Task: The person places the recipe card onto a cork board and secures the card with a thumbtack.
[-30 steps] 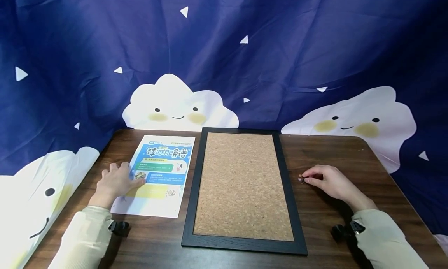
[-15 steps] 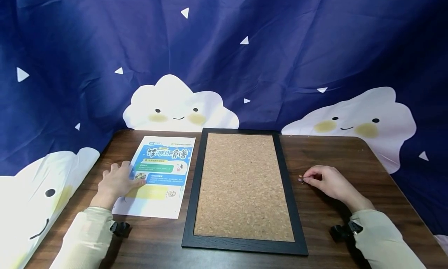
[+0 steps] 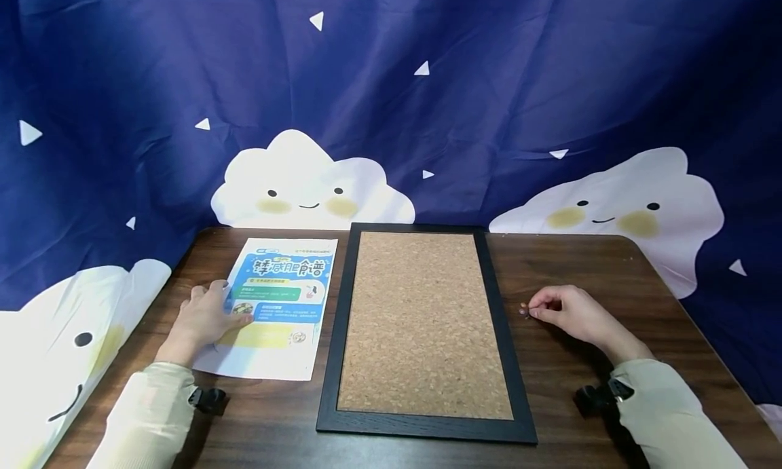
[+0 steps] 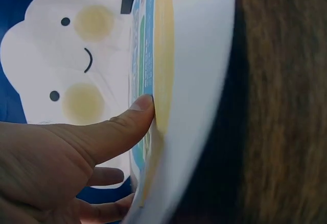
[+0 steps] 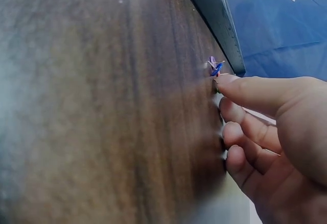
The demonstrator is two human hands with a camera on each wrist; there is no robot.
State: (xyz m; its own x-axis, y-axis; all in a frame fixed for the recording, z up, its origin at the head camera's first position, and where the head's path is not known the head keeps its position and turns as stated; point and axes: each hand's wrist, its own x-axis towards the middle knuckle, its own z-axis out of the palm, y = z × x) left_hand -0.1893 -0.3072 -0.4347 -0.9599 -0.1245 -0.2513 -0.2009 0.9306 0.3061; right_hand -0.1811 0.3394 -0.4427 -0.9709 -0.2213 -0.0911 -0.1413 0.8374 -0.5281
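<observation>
On the left of the table lies a printed poster sheet [image 3: 287, 333] with blue, green and yellow blocks. My left hand [image 3: 204, 316] rests at its left edge, thumb on the print and other fingers spread past the edge. In the left wrist view the near part of the paper [image 4: 199, 40] bows up. At the right, my right hand [image 3: 577, 313] has thumb and index finger together at a few tiny coloured push pins [image 5: 214, 67]. Purple and blue ones show beyond the thumb, a bit of green under it. The index fingertip is hidden in the right wrist view.
A cork board [image 3: 427, 320] in a black frame [image 3: 427, 428] lies flat between the hands. The brown wooden table [image 3: 586, 265] ends at a blue curtain [image 3: 464, 116] with printed clouds, behind and at both sides.
Both hands stay in nearly the same place. The whole head view shifts very slightly; the poster sheet, cork board and push pins have not visibly moved.
</observation>
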